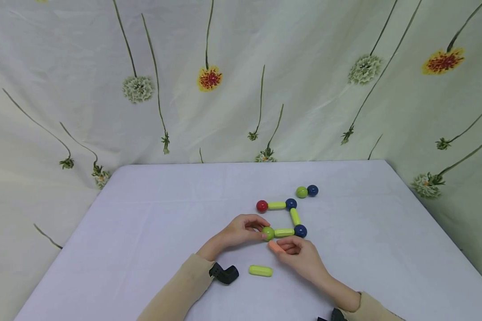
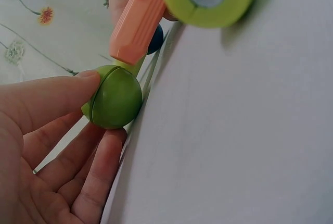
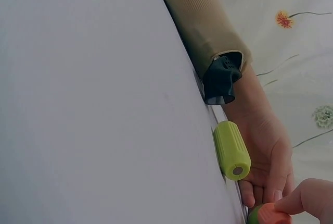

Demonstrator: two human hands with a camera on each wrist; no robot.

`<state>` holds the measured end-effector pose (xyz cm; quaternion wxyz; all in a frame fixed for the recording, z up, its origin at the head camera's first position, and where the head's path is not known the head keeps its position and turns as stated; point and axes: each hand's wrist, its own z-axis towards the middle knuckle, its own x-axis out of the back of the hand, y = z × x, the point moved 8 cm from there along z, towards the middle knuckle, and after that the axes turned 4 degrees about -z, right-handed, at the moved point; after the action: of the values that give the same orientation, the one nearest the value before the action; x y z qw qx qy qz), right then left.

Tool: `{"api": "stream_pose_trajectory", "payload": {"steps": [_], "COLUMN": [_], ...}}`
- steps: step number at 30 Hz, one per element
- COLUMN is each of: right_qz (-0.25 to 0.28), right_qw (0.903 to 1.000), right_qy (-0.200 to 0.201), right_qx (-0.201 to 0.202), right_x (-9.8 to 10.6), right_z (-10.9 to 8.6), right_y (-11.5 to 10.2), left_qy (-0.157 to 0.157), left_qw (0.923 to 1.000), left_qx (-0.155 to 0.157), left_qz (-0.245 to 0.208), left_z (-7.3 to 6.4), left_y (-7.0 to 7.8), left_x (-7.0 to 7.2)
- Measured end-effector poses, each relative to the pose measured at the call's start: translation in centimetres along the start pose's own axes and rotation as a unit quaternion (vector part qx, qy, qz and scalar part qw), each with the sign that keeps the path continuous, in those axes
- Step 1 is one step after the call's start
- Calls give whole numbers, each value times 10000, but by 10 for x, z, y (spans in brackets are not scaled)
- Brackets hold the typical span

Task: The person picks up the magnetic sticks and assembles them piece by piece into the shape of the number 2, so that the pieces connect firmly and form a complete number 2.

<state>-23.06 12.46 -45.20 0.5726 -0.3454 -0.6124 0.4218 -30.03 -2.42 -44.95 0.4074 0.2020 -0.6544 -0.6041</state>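
Observation:
My left hand [image 1: 245, 229] pinches a green ball [image 1: 268, 232] between thumb and fingers. That ball ends a chain on the table: a lime rod [image 1: 284, 232] joins it to a dark blue ball [image 1: 300, 231], then come another lime rod [image 1: 295, 217], a second blue ball [image 1: 291, 203], a third lime rod [image 1: 276, 205] and a red ball [image 1: 262, 206]. In my right hand [image 1: 303, 258] is an orange rod [image 1: 276, 247], held by thumb and fingers. In the left wrist view the end of this orange rod [image 2: 136, 31] is right at the green ball [image 2: 117, 99].
A loose lime rod [image 1: 260, 270] lies on the white table [image 1: 144, 249] between my forearms, its grey end [image 3: 238, 170] showing in the right wrist view. Behind the chain, a green ball [image 1: 301, 192] and a blue ball [image 1: 312, 191] sit side by side. A flowered cloth [image 1: 241, 107] hangs behind.

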Motion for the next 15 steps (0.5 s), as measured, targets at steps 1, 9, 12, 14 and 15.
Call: {"api": "stream_pose_trajectory", "payload": {"steps": [1,9,12,14,15], "right_qz": [12,98,134,154,162], "right_qw": [10000,9999,9998,9998,9998], "right_qy": [-4,60,91,94,95], "right_qx": [-2,-84,-106,-116,-113], "right_x": [0,0,1,1,1], "right_z": [0,0,1,1,1], "right_y": [0,1,1,1,0], "left_qy": [3,5,4,9,15], "left_qw": [10000,10000,10000,10000,10000], "left_qx": [3,-21,-21,-5,7], "left_qz": [9,-4,2,14,14], "left_z": [0,0,0,0,0], "left_y": [0,0,1,1,1], "left_x": [0,0,0,0,0]}}
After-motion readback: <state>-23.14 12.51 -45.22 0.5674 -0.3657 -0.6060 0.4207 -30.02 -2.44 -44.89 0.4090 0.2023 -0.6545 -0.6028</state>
